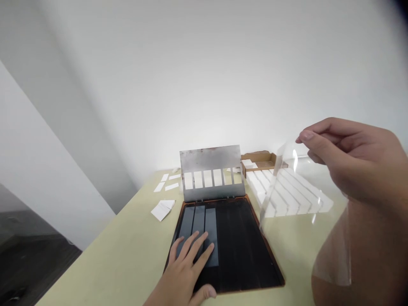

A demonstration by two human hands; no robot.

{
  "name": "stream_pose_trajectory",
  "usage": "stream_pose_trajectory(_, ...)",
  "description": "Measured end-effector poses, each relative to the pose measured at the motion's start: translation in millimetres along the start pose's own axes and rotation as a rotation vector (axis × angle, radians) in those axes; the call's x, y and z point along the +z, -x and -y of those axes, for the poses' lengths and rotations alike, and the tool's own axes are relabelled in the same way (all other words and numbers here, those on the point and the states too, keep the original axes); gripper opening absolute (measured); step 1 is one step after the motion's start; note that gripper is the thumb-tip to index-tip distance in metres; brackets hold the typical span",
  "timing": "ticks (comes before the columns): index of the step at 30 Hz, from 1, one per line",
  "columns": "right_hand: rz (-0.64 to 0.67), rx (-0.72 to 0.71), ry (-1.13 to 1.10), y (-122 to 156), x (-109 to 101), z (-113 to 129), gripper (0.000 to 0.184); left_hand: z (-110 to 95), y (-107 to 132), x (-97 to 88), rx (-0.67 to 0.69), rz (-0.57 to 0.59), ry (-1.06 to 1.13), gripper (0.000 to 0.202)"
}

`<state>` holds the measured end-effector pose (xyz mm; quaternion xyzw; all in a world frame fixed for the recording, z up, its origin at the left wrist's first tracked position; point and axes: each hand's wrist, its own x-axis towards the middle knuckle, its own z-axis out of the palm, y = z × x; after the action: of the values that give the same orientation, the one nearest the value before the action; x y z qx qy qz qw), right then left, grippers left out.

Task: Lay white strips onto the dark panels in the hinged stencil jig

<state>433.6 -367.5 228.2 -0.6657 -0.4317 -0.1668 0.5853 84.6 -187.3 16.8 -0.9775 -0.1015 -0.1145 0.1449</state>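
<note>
One clear, shiny sheet [313, 218] is pinched by the right hand [357, 159]. Grey strips [199, 217] are partly covered by the splayed left hand [186, 270].

Grey strips [199, 219] partly under L hand [184, 272]; L wrist past btm edge

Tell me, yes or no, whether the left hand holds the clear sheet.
No, the right hand pinches the clear sheet.

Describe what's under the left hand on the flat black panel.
Three rectangular blue-grey strips on the black panel run partly under the left hand. Their far ends show; the near ends of the left two and whatever lies beneath the palm are hidden.
</note>
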Motion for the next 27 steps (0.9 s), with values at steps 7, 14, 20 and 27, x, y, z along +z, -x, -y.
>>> stream_pose_trajectory(7,0.009,0.011,-0.034,1,-2,0,0.024,4,-6,0.1,-0.041,0.077,0.074,0.074)
stream_pose_trajectory(14,0.008,0.046,-0.044,0,-4,1,0.023,7,-9,5.2,-0.056,0.097,0.071,0.074)
stream_pose_trajectory(20,0.002,0.056,-0.054,1,-5,2,0.023,10,-9,10.7,-0.06,0.064,0.073,0.078)
stream_pose_trajectory(27,0.026,0.033,-0.055,1,-6,1,0.024,8,-9,5.2,-0.05,0.045,0.079,0.08)
